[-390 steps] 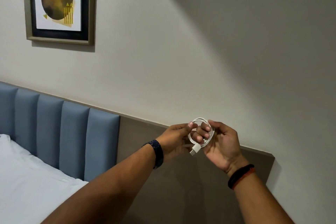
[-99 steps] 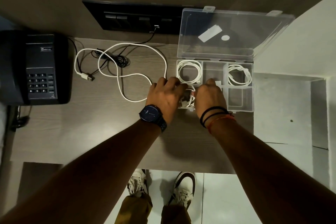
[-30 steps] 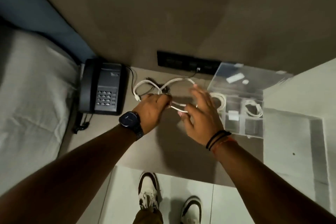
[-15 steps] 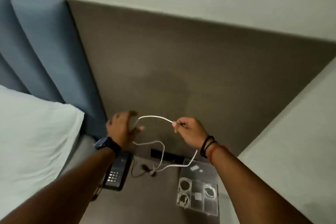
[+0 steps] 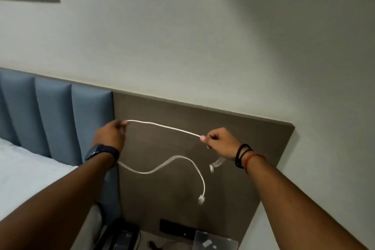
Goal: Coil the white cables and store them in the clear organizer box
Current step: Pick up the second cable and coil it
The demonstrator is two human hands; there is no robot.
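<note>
- Head view, both arms raised in front of me, cable held up at chest height against the brown wall panel [image 5: 233,168].
- Left hand [image 5: 110,138]: fingers pinched shut on the white cable [image 5: 162,128], near its middle. Watch [image 5: 101,151] on that wrist.
- Right hand [image 5: 220,142]: closed in a loose fist on the same cable; short tail with a blurred plug [image 5: 212,167] hangs just below it.
- Key relation: the taut stretch runs side to side between my hands, sloping slightly down toward the right. The long slack end drops from the left hand, snakes rightward and ends in a plug [image 5: 201,199] dangling between the hands, lower down.
- Judgement: looping starts from the right hand, which holds the short end; left feeds the slack.
- Below, well apart: organizer box [image 5: 215,242] with lid up at the frame's lower edge, beside a black phone [image 5: 121,238] and a black switch plate [image 5: 175,230].
- Left: bed [image 5: 30,174], blue headboard [image 5: 52,119].
- Nothing obstructs; the swinging plug could snag.
</note>
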